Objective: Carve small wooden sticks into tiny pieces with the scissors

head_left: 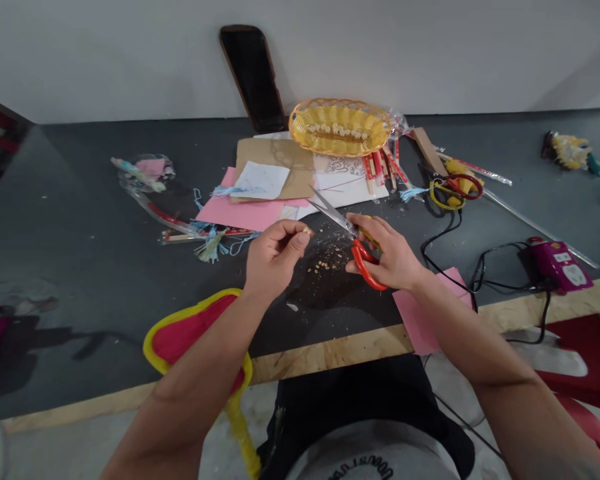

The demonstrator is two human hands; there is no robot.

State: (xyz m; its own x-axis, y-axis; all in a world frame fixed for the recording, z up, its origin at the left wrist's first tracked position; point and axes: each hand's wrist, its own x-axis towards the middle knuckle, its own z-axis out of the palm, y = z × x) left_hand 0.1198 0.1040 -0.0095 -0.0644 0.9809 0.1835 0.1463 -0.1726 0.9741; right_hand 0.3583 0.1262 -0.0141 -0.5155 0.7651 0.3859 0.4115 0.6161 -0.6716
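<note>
Between the thumb and fingers of my left hand (277, 257) is a small pale piece (307, 231), too small to make out fully. My right hand (387, 253) is closed on scissors (333, 212) with red and yellow handles, their blades pointing up and left. The blade tips lie beyond my left fingertips, not touching the piece. Small tan crumbs (330, 260) are scattered on the dark table (80, 267) below and between my hands. A yellow oval basket (340, 143) at the back holds a row of small pale pieces (337, 130).
A phone (255, 80) leans on the wall. Papers (245, 213), tassels (213, 243) and wrapped red sticks (375, 167) lie behind my hands. A red fan-like object with yellow edging (195, 327) is under my left forearm. On the right are a glue gun (460, 183), its cord and a purple box (563, 267).
</note>
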